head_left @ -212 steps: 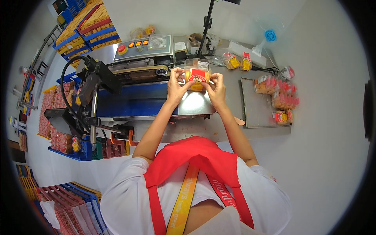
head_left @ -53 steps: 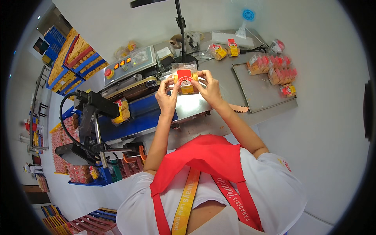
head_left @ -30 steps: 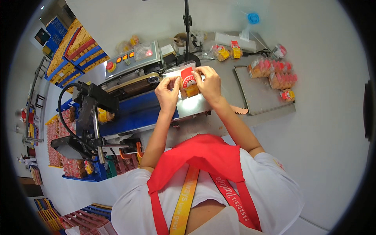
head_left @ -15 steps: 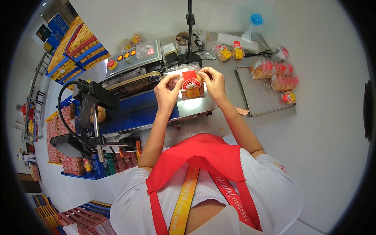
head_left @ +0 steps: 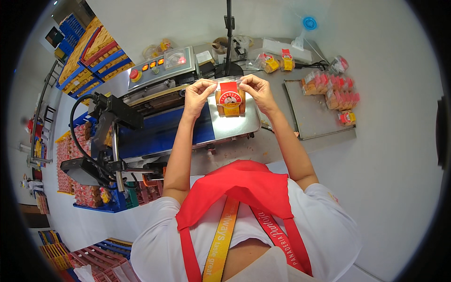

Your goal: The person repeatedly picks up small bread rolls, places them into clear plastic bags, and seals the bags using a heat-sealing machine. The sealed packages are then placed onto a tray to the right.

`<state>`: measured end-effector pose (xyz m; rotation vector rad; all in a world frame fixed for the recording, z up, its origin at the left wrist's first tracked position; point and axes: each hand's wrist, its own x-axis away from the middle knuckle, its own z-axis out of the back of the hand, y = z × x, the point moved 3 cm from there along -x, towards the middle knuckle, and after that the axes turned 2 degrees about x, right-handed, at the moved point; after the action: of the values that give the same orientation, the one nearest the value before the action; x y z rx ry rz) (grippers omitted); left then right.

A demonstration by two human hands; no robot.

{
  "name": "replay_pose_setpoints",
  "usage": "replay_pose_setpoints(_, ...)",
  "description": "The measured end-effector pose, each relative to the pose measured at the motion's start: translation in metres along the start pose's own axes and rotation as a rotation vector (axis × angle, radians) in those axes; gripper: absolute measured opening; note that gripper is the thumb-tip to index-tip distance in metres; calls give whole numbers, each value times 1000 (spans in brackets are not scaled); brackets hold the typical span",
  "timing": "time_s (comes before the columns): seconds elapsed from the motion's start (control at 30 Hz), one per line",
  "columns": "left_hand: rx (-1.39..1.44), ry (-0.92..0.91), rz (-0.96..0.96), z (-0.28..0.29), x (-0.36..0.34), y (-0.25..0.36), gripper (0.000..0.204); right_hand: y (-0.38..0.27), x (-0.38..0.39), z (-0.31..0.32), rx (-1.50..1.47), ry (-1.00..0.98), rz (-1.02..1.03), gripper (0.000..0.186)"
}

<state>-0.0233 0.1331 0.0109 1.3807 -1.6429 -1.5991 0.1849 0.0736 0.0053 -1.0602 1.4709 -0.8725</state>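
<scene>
A clear bag of brown baked goods (head_left: 224,107) with a red and yellow label hangs upright between my hands, over the bare metal plate at the right end of the sealing machine. My left hand (head_left: 199,96) pinches its top left corner between thumb and fingers. At the top right corner, my right hand (head_left: 259,94) pinches the film the same way. The bag's open or closed top edge is hard to make out. Directly left of the plate runs the blue conveyor belt (head_left: 164,128) of the sealing machine (head_left: 159,70).
A black clamp arm (head_left: 115,113) stands over the belt's left part. At right lies a metal tray (head_left: 305,113) with several packed bags (head_left: 338,89) along its far side. Behind are more bags (head_left: 270,63), a small blue fan (head_left: 309,23) and a black pole (head_left: 229,33). Stacked crates (head_left: 101,61) stand far left.
My hands have drawn the bag's top corners apart, and the bag now faces me more squarely. Another bag on the belt has shifted left behind the black clamp arm.
</scene>
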Motion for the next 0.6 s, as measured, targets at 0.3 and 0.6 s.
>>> replay_pose_setpoints(0.3,61,-44,2,-3,0,3,2,-13,-5,7,39,-165,-10,13)
replay_pose_setpoints(0.6,68,92,-58,-7,1,-12,3,-9,16,-11,149,142,157,17)
